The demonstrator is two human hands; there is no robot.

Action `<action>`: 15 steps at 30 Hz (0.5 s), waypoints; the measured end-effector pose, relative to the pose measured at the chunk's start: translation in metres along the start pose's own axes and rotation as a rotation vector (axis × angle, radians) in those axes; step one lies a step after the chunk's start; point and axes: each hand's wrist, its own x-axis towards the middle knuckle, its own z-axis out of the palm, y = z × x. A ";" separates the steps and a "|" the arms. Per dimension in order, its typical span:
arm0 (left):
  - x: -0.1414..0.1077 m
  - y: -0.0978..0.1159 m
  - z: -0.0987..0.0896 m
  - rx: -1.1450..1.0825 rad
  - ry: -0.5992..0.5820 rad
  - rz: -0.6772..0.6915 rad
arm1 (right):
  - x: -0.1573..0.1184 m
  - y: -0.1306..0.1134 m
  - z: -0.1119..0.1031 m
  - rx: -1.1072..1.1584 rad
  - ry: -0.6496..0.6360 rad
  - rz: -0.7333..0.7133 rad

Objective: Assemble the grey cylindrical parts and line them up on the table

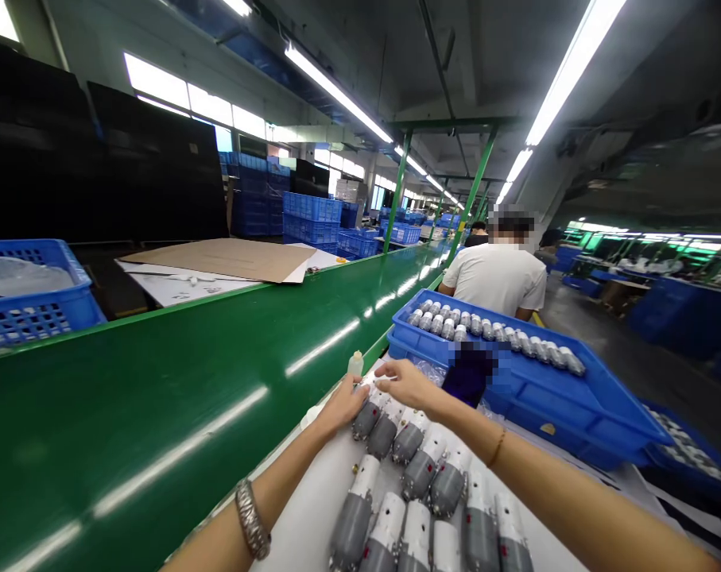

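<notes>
Several capsule-shaped units [420,474] with white tops and rounded grey ends lie in rows on the white work surface [312,508]. At the far end of these rows, my left hand [343,403] is closed with its fingertips at the white top of one unit [366,416]; my grip is partly hidden. My right hand [408,384] reaches in from the other side, fingers curved and apart, just over the white tops. Nothing shows clearly between its fingers. A small translucent bottle with a yellowish cap [355,364] stands just beyond my left hand.
A green conveyor belt [175,397] runs along the left. To the right, a blue crate [551,405] holds several similar units. A dark screen-like object [468,377] leans by the crate. A person in a white shirt [497,274] sits ahead. Cardboard [222,256] lies across the belt.
</notes>
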 end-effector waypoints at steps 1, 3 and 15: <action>0.001 -0.002 0.001 0.054 0.010 0.011 | 0.005 0.002 -0.021 -0.007 0.025 -0.022; 0.003 -0.003 0.003 0.160 0.033 0.044 | 0.020 0.010 -0.066 -0.020 0.117 -0.026; -0.013 -0.006 -0.001 0.420 0.082 0.174 | 0.128 0.114 -0.188 -0.180 0.376 0.377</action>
